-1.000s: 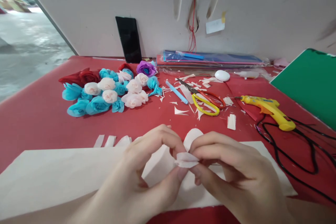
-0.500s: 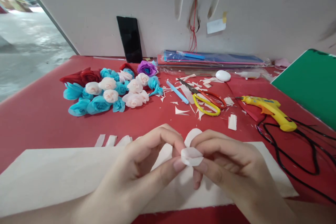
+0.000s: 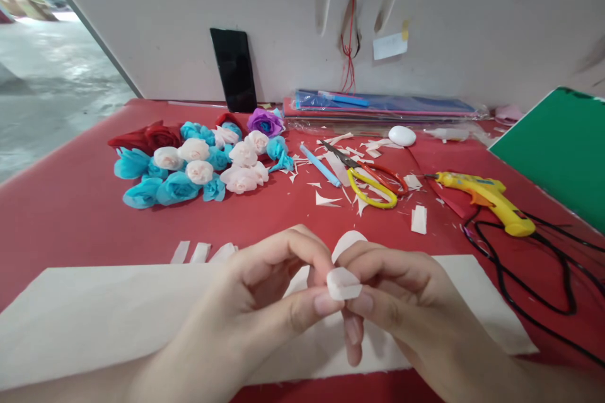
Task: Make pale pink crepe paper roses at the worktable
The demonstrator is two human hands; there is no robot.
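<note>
Between the fingertips of both hands sits a small pale pink paper petal (image 3: 344, 283), curled over on itself. My left hand (image 3: 265, 302) pinches its left side with thumb and forefinger. My right hand (image 3: 406, 308) grips the right side the same way, its lower fingers hanging below. Another rounded pale petal piece (image 3: 348, 242) sticks up behind the right fingers; whether it joins the curled one is hidden. Under both hands lies a long cream paper sheet (image 3: 118, 308). Several pale cut strips (image 3: 201, 252) rest at its far edge, left of my hands.
Paper roses (image 3: 193, 151) in blue, pink, red and purple cluster at left. Scissors (image 3: 373, 186), a light blue pen (image 3: 320, 165) and paper scraps (image 3: 326, 199) lie mid-table. A yellow glue gun (image 3: 486, 195) with a black cord (image 3: 501, 277) is at right. A phone (image 3: 234, 69) leans on the wall.
The petal has turned slightly between my fingertips, and my thumbs have come closer together. My right hand's lower fingers hang a little further down. The table items are unchanged.
</note>
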